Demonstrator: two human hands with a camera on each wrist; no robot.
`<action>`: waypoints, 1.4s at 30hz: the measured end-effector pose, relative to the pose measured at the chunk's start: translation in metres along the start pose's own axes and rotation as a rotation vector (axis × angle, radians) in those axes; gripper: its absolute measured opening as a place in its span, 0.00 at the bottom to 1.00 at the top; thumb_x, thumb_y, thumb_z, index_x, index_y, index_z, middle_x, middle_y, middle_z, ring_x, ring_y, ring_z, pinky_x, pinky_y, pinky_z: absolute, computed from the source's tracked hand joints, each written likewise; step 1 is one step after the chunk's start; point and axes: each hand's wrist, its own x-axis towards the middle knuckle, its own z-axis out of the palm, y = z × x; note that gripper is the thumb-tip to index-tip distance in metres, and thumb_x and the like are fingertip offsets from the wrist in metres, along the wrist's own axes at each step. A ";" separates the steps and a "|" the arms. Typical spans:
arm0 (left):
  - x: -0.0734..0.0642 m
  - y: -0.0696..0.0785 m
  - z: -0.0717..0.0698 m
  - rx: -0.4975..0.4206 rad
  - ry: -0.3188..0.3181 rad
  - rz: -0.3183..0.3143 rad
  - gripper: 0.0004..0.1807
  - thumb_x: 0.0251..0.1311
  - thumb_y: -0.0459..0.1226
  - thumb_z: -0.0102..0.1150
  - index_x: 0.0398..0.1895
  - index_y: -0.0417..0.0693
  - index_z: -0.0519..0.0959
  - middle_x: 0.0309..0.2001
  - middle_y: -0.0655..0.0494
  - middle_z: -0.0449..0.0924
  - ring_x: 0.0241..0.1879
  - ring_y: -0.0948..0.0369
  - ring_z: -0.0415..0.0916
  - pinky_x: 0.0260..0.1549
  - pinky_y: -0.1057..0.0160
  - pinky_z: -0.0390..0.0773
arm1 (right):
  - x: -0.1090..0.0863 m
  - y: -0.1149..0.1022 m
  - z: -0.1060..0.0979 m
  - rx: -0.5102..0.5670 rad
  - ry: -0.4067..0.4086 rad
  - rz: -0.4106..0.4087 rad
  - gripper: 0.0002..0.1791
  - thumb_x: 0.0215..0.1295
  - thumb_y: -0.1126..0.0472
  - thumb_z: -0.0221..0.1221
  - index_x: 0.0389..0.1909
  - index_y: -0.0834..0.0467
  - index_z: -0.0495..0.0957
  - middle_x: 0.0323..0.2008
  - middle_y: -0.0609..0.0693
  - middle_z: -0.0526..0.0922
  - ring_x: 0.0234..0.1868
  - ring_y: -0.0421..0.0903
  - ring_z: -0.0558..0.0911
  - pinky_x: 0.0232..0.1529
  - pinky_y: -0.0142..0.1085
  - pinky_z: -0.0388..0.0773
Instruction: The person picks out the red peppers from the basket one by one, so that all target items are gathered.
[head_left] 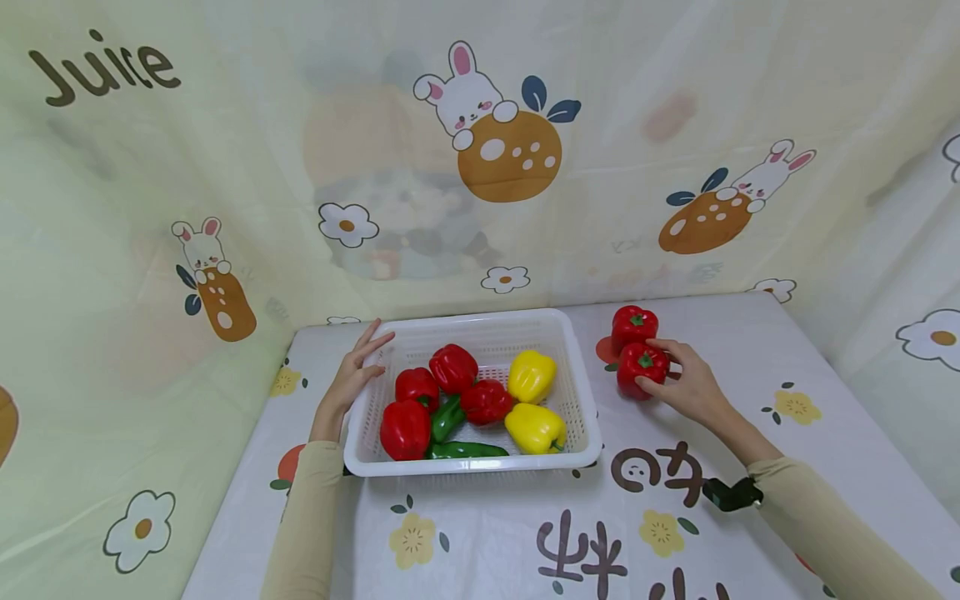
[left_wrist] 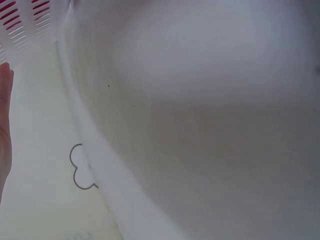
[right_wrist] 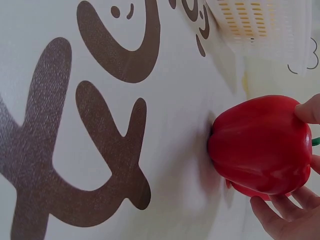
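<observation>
My right hand (head_left: 690, 385) grips a red bell pepper (head_left: 642, 367) on the table, right of the basket. The right wrist view shows the thumb and fingers around the stem end of this pepper (right_wrist: 260, 145). Just behind it, a second red bell pepper (head_left: 634, 323) stands very close. My left hand (head_left: 347, 383) rests on the left rim of a white plastic basket (head_left: 468, 467), fingers extended. Inside lie several red bell peppers (head_left: 406, 431), two yellow bell peppers (head_left: 532, 375) and two long green peppers (head_left: 467, 450). Only the edge of the left hand (left_wrist: 5, 120) appears in the left wrist view.
A patterned white cloth (head_left: 480, 533) covers the table. Behind and at both sides hangs a pale curtain (head_left: 262, 125) printed with rabbits and flowers. A small dark object (head_left: 731, 495) sits at the right sleeve's cuff.
</observation>
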 end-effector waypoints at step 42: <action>0.000 0.001 -0.001 0.012 -0.005 0.007 0.29 0.58 0.17 0.46 0.66 0.25 0.65 0.77 0.34 0.42 0.76 0.40 0.36 0.66 0.33 0.50 | 0.007 -0.017 -0.022 -0.050 0.054 -0.029 0.38 0.61 0.55 0.66 0.68 0.66 0.63 0.63 0.70 0.66 0.62 0.70 0.66 0.55 0.67 0.68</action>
